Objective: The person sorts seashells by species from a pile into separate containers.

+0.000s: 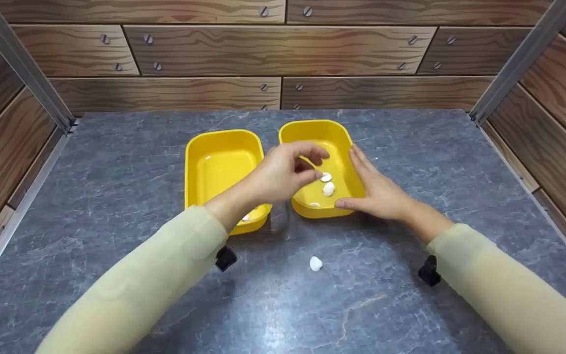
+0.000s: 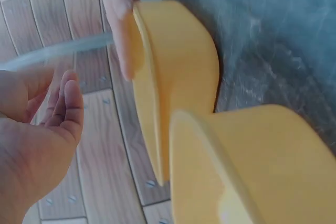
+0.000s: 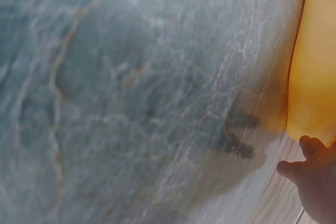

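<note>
My left hand (image 1: 285,169) hovers over the right yellow tray (image 1: 312,211), its fingers loosely bent and a gap left between thumb and fingertips. In the left wrist view no object shows in that hand (image 2: 42,124). Just beside its thumb tip in the head view is a white pebble-like piece (image 1: 326,177); a rounder one (image 1: 328,189) lies nearer on the tray floor. My right hand (image 1: 381,194) rests against the tray's right side, fingers extended along the rim and thumb at the near corner. Another white piece (image 1: 316,263) lies on the table.
A second yellow tray (image 1: 191,172) stands to the left, with a white bit (image 1: 245,217) partly hidden by the left forearm. Wood-patterned panels (image 1: 283,49) and metal posts (image 1: 514,59) bound the grey marbled table (image 1: 130,162).
</note>
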`<action>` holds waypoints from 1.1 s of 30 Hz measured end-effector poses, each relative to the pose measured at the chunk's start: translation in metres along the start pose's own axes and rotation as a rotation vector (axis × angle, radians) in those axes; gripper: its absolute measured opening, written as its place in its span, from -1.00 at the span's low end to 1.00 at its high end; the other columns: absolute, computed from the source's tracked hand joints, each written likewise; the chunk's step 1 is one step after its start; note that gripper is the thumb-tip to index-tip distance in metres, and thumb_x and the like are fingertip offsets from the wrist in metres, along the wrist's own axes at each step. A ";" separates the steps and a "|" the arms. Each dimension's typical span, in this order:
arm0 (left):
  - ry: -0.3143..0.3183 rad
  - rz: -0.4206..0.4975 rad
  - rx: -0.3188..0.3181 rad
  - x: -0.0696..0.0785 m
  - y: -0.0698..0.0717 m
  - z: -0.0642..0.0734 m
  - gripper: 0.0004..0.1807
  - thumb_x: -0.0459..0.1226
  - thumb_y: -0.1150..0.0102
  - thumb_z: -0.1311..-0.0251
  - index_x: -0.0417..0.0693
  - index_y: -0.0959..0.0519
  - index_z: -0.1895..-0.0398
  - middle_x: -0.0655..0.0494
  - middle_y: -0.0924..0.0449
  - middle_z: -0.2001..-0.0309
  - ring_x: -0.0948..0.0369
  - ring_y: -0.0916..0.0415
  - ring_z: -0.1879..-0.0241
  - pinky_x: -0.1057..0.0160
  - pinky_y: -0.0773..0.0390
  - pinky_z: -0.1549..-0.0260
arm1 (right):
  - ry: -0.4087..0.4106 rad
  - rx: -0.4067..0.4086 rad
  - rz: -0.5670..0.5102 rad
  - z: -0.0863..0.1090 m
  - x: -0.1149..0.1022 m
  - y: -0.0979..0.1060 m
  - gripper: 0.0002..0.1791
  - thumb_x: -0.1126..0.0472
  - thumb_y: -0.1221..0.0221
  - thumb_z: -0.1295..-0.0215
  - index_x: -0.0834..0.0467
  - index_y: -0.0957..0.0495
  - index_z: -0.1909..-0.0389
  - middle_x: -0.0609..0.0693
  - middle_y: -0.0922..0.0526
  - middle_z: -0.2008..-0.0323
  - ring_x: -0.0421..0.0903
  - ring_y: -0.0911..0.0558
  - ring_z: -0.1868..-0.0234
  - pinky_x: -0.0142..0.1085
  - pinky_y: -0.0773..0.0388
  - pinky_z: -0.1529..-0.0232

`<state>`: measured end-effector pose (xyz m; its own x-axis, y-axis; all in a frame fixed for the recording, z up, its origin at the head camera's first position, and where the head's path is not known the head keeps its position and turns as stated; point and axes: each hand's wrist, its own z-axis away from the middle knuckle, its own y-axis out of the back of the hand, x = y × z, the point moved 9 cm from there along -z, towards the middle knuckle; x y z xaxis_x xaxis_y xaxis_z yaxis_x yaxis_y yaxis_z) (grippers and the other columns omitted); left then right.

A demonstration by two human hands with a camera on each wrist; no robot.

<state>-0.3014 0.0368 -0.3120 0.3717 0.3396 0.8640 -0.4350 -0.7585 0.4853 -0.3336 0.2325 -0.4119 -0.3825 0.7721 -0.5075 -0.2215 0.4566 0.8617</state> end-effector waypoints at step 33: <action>-0.115 -0.135 -0.324 -0.032 -0.099 0.091 -0.71 -0.36 -0.41 -0.36 -0.16 -0.71 -0.11 -0.03 -0.70 0.01 0.26 -0.64 0.06 0.37 -0.62 0.01 | -0.020 -0.007 0.010 -0.001 0.002 -0.001 0.37 -0.35 -0.37 -0.29 0.14 0.33 -0.74 0.06 0.40 -0.73 0.29 0.08 -0.67 0.29 0.03 -0.56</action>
<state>-0.1954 0.0508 -0.3998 0.5251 0.3463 0.7774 -0.6057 -0.4897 0.6272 -0.3348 0.2327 -0.4137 -0.3668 0.7854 -0.4987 -0.2241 0.4457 0.8667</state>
